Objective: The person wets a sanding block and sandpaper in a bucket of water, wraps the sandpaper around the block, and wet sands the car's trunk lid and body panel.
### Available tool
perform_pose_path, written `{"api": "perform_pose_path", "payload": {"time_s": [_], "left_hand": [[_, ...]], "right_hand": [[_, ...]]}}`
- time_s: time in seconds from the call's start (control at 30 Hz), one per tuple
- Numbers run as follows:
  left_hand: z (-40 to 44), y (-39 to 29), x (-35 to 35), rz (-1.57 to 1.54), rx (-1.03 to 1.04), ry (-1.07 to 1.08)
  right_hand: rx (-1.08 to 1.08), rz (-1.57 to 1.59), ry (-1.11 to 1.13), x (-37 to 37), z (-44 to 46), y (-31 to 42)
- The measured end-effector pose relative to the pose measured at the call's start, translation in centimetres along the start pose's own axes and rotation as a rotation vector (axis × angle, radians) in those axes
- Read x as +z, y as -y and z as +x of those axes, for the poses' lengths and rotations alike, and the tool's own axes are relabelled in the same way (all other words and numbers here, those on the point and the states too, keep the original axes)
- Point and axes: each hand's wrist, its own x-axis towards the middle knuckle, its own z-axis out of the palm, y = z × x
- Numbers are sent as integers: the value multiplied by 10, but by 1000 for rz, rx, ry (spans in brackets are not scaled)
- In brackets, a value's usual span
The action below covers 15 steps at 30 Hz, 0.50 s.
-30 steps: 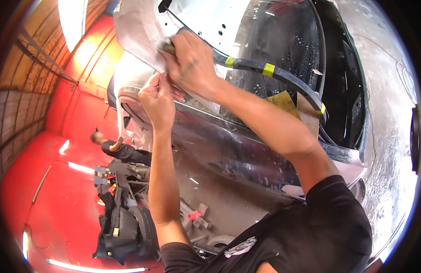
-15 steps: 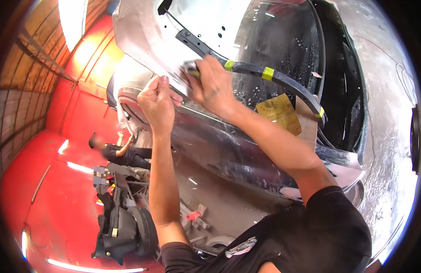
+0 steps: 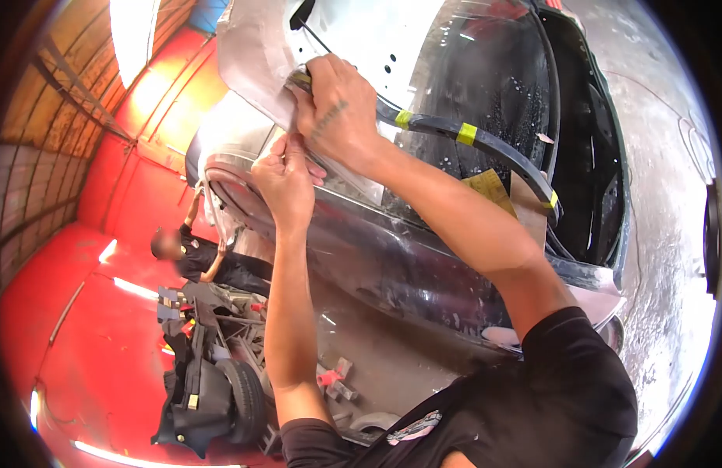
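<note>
My right hand (image 3: 336, 117) is wrapped round a small dark block with a yellowish side (image 3: 300, 79), pressed to the pale, sanded-looking car body panel (image 3: 256, 66). Its underside is hidden, so its exact kind cannot be told. Just below, my left hand (image 3: 287, 181) is closed, with curled fingers and the thumb near my right wrist, at the panel's lower edge. Whatever its fingers hold, if anything, is hidden. Behind my right hand runs a dark curved strip (image 3: 435, 126) with yellow tape pieces. A yellow printed sheet (image 3: 492, 191) lies on the car, partly covered by my right forearm.
Water drops dot the dark glass (image 3: 486, 86). A brown board (image 3: 528, 209) lies beside the yellow sheet. Lower left are removed car parts with a wheel (image 3: 244, 398). Another person (image 3: 209, 257) stands by the car's far end, near a red wall (image 3: 57, 312).
My right hand has moved up and left across the panel with the block. My left hand has shifted slightly right and down. The other person has raised an arm to the car.
</note>
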Motion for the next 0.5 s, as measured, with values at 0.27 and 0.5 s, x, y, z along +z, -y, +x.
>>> {"api": "perform_pose_path", "payload": {"time_s": [0.27,0.5], "left_hand": [[2,2,1,17,31,-3],[-1,2,-2,39,4,26]], "right_hand": [[82,66,37,-7,-16,-4],[88,201,145,-34,-54,-20]]}}
